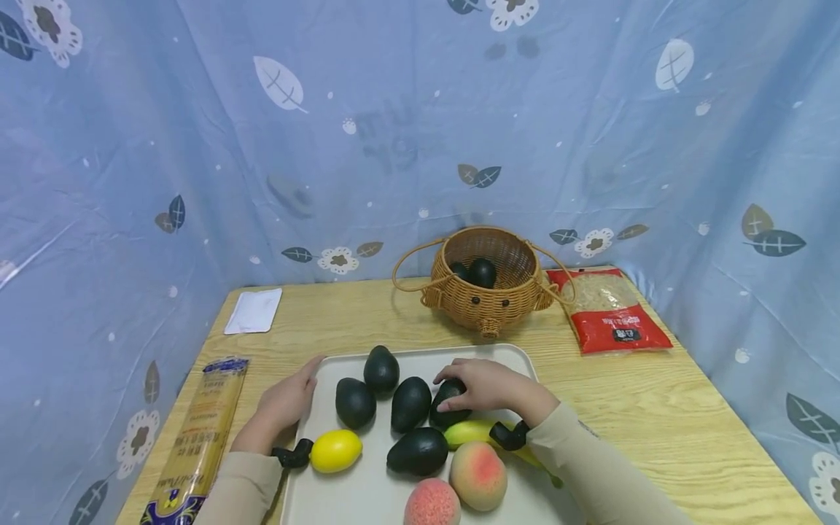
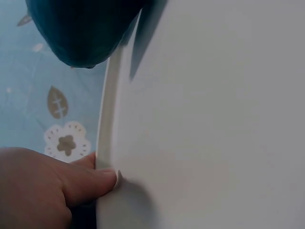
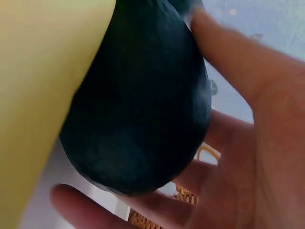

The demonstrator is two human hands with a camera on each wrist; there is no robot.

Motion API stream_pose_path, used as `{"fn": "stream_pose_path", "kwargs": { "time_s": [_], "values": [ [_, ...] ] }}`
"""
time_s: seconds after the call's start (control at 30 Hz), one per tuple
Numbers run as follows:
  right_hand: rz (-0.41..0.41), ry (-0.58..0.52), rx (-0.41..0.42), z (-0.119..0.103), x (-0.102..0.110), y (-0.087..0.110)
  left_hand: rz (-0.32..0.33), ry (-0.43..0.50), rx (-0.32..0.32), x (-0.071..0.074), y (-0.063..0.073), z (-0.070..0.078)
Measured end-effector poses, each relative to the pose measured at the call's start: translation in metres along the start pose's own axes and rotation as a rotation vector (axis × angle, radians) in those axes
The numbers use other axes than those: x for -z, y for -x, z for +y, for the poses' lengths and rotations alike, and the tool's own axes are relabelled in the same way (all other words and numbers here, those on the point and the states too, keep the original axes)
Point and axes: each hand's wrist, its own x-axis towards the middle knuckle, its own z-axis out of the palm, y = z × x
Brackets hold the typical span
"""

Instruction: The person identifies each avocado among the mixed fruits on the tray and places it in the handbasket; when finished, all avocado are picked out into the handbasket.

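My left hand (image 1: 282, 402) grips the left rim of a white tray (image 1: 354, 503), thumb over the edge in the left wrist view. On the tray, my right hand (image 1: 491, 386) curls its fingers round a dark avocado (image 1: 450, 420). The right wrist view shows that avocado (image 3: 138, 109) large between thumb and fingers. Several more dark avocados lie beside it, among them one (image 1: 410, 405) just to its left. Below the held one are a banana (image 1: 469, 433), partly hidden by the right wrist, and a peach (image 1: 479, 477).
A lemon (image 1: 335, 450) and a second peach (image 1: 433, 503) also lie on the tray. Behind it stands a wicker basket (image 1: 482, 302) with dark avocados inside. A red food bag (image 1: 610, 313) lies right, a spaghetti pack (image 1: 197, 437) left, a white packet (image 1: 254, 311) back left.
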Motion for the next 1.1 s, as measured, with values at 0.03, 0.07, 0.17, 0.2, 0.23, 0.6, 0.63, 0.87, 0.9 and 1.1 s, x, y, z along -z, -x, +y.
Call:
{"fn": "stream_pose_path", "kwargs": {
  "time_s": [0.03,0.07,0.17,0.2,0.23,0.6,0.63,0.87,0.9,1.1],
  "values": [
    [-0.011,-0.003,0.004,0.001,-0.001,0.000,-0.005,-0.004,0.000,0.000,0.000,0.000],
    [-0.019,-0.010,0.010,0.002,-0.001,0.001,-0.009,-0.006,0.000,0.001,0.000,-0.001],
    [-0.026,-0.020,0.021,0.003,-0.003,0.001,-0.017,-0.012,-0.002,0.003,0.000,-0.002],
    [-0.018,-0.020,0.026,0.004,-0.003,0.001,-0.021,-0.011,-0.001,0.004,0.000,-0.002],
    [-0.005,-0.014,0.030,0.004,-0.003,0.001,-0.022,-0.012,-0.001,0.005,0.000,-0.002],
    [0.164,0.050,-0.010,0.005,0.021,0.004,-0.025,-0.006,0.014,0.004,0.000,0.000],
    [0.188,0.049,-0.014,0.006,0.024,0.005,-0.023,-0.007,0.013,0.003,0.000,0.000],
    [0.412,0.051,-0.070,0.005,0.051,0.006,-0.025,-0.007,0.010,0.000,0.000,0.000],
    [0.444,0.047,-0.080,0.004,0.057,0.005,-0.023,-0.011,0.007,0.000,0.000,0.000],
    [0.642,-0.002,-0.152,0.010,0.092,0.000,-0.013,-0.011,-0.013,-0.001,0.000,0.002]
  ]
}}
